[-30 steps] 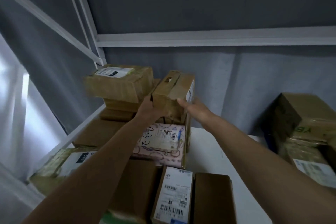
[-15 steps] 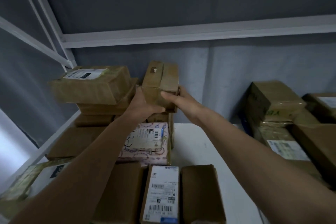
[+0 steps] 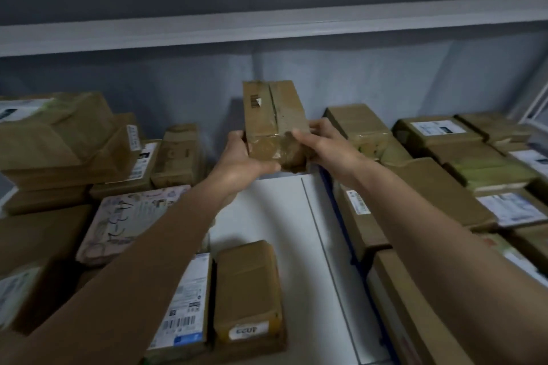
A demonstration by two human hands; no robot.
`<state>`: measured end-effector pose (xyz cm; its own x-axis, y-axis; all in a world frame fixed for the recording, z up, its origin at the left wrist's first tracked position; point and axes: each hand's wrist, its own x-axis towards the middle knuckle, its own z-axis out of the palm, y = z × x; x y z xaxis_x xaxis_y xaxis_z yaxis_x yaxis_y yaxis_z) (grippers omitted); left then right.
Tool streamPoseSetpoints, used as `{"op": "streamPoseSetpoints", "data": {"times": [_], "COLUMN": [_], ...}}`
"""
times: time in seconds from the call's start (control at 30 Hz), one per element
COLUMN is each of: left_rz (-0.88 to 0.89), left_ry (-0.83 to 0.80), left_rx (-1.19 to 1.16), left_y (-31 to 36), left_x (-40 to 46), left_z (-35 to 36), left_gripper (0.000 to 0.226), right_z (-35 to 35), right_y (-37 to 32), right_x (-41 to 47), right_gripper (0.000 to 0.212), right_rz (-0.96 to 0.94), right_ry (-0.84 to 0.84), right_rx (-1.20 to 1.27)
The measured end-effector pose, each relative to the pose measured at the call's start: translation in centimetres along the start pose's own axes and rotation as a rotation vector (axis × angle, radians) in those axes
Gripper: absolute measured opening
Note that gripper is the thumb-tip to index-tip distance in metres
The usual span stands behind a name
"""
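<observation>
left hand (image 3: 237, 161) grips the near left corner of the taped brown parcel (image 3: 274, 124) | right hand (image 3: 324, 145) grips its near right side | parcel is lifted above the bare white shelf (image 3: 284, 216), between two groups of stacked parcels | small brown box (image 3: 247, 293) lies below

Dim, greyish light fills the scene, soft and even, with only faint shadows. The white shelf board (image 3: 278, 216) in the middle is the brightest patch; the far grey wall (image 3: 370, 74) looks dull. Faint glare sits on the tape of the held box (image 3: 275, 118). The near label (image 3: 185, 302) is soft, mostly unreadable. Wide-angle bending curves the upper rail (image 3: 267, 28) and stretches the left and right edges
</observation>
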<state>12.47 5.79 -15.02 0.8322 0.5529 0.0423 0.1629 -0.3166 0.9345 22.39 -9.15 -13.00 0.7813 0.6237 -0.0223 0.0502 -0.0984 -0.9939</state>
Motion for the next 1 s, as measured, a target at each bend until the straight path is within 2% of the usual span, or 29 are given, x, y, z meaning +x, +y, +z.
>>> {"op": "streamPoseSetpoints", "data": {"times": [0.07,0.2,0.33,0.43,0.53,0.7,1.0], "left_rz": [-0.002,-0.031,-0.057,-0.066,-0.096,-0.152,-0.221], "left_ry": [-0.039,-0.097,-0.149,-0.208,-0.255,-0.254,-0.246], "left_rx": [-0.023,-0.019,-0.029,-0.071,-0.087,-0.068,-0.039], "left_y": [0.8,1.8,2.3,2.0,1.9,0.6,-0.3], "left_x": [-0.7,-1.9,-4.3,-5.6,-6.7,-7.4,-7.6], "left_z": [2.5,7.2,12.0,15.4,18.0,20.8,23.3], "left_gripper": [0.076,0.105,0.093,0.092,0.093,0.092,0.093], "right_z": [-2.5,-7.2,-11.4,-14.0,-16.0,-18.4,-20.4], "right_y": [0.3,1.0,2.5,4.3,6.0,8.2,10.6], "right_x": [-0.9,-2.6,-4.2,-5.5,-6.2,-6.7,-6.6], "right_gripper": [0.037,0.03,0.04,0.034,0.04,0.053,0.053], "right_rz": [0.009,0.037,0.09,0.115,0.149,0.208,0.28], "right_ry": [0.036,0.106,0.141,0.124,0.111,0.088,0.044], "right_rx": [-0.014,-0.089,-0.146,-0.184,-0.218,-0.323,-0.367]}}
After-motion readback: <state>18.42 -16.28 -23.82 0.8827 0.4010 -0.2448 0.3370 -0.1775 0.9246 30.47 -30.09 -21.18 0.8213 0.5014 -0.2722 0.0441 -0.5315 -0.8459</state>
